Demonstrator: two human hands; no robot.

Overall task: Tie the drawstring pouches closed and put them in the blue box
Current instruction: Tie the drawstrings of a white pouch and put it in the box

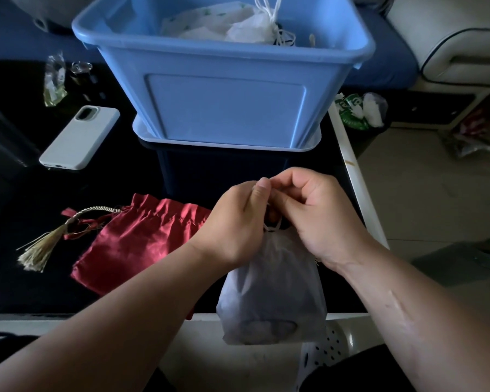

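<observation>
Head view: hands (239,219) (317,219) on white pouch (269,292) drawstring (272,227)

Head-worn view, close, forward and down

The cord (272,228) of the white pouch (272,292) is mostly covered where the left grip (238,222) and right grip (320,216) meet. Left of them, the forearm (153,295) hides part of the red pouch (142,241). Beyond, the top edge cuts off the blue box (224,108).

Box (227,108) was noted as blue, held pouch (269,292) as pale grey-wht, flat pouch (142,241) as red w/ gold tassel (40,250), phone (79,137) as wht, tabletop (96,182) as blk.
</observation>
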